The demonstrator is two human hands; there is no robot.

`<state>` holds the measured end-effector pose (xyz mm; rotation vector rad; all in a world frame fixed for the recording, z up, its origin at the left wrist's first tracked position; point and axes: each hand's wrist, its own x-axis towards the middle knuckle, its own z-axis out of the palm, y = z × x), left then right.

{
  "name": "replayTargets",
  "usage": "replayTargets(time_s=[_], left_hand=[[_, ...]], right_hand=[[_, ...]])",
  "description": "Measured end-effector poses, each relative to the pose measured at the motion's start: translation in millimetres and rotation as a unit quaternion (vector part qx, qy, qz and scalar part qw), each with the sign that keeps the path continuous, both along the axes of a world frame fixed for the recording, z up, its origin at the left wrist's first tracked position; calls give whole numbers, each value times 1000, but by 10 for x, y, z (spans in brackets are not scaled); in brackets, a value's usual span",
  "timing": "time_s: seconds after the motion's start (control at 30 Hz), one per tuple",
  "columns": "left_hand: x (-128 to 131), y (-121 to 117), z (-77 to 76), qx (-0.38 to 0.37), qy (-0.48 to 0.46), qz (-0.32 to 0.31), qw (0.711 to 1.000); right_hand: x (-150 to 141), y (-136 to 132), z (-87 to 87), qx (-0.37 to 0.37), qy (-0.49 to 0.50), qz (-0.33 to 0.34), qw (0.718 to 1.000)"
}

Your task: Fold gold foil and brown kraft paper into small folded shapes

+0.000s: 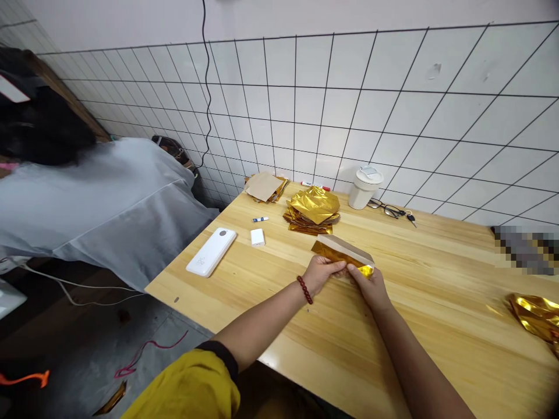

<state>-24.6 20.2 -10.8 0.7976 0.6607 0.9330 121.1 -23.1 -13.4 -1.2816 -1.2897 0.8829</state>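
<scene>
Between my two hands is a sheet of gold foil paper (334, 251), partly folded, with its tan paper backing showing along the far side. My left hand (321, 272), with a dark red bead bracelet (304, 290) at the wrist, pinches its near edge. My right hand (371, 286) grips the same edge a little to the right, the thumbs almost meeting. The fingers under the sheet are hidden. Just beyond it lies a stack of gold foil sheets (313, 208), crumpled and uneven.
A second stack of sheets (264, 187), tan side up, lies at the back left. A white power bank (212, 252), a small white box (257, 237), a lidded cup (365, 187), glasses (386, 208) and keys (410, 217) rest on the table. A person (109, 203) is at the left.
</scene>
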Motion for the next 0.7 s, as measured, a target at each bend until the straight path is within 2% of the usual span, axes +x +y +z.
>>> replayTargets(time_s=[0.1, 0.27, 0.5, 0.7], left_hand=[[16, -5, -31, 18, 12, 9, 1000], [22, -15, -29, -4, 8, 39, 999], [2, -29, -14, 15, 41, 66, 997], [-33, 46, -15, -32, -25, 114, 993]], right_hand=[[15, -2, -53, -14, 31, -23, 999], [41, -6, -92, -23, 68, -6, 997], [69, -12, -112, -42, 83, -5, 996], [91, 9, -173, -51, 108, -23, 993]])
